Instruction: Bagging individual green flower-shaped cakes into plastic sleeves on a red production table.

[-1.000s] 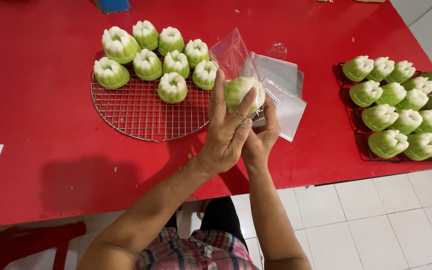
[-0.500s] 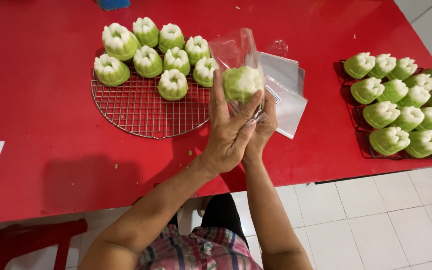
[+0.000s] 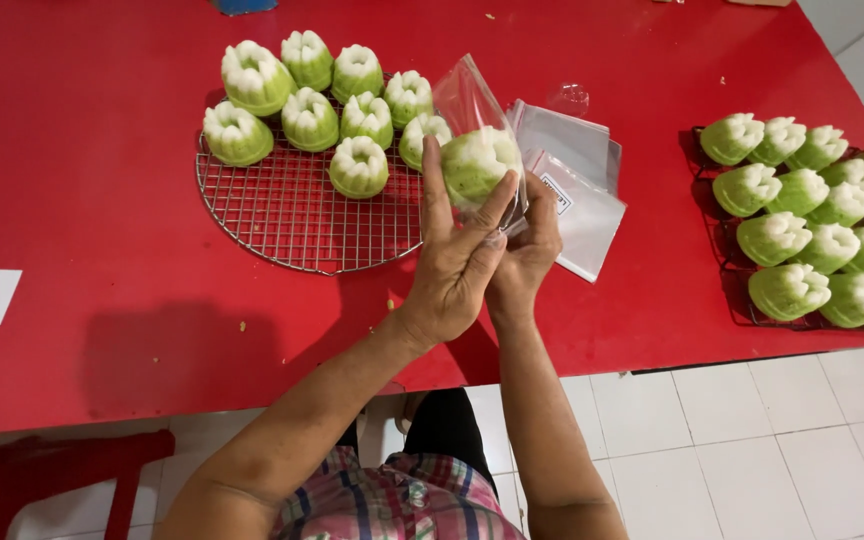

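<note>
I am bagging: my left hand (image 3: 452, 270) and right hand (image 3: 527, 250) grip a clear plastic bag (image 3: 472, 110) above the red table (image 3: 102, 200), with one green-and-white cake (image 3: 477, 165) sitting inside it. More cakes wait on the round wire rack (image 3: 282, 215). Closing the bag will likely need a gentle press, so the soft cake isn't squashed.

Single view from your head-worn camera, angled steeply down and forward over the red table (image 3: 82, 200), close enough that your forearms fill the lower centre; table edge and white floor tiles (image 3: 712, 440) occupy the bottom.
</note>
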